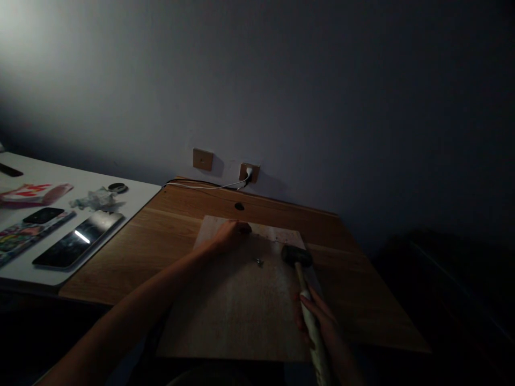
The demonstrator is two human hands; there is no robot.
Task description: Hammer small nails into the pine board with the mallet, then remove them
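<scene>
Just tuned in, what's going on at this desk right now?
A person holds a mallet by its handle in the right hand, its dark head resting on a plywood board laid on the wooden desk. The left hand rests near the board's far edge. Small metal pieces lie on the board between the hands. Phones sit on the white table to the left.

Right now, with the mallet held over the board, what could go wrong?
1. The left hand rests on the wooden board close to the mallet head; a swing might hit the fingers.
2. The small metal pieces lie loose on the board and might jump away.
3. The scene is dim, so aiming may be poor.
</scene>
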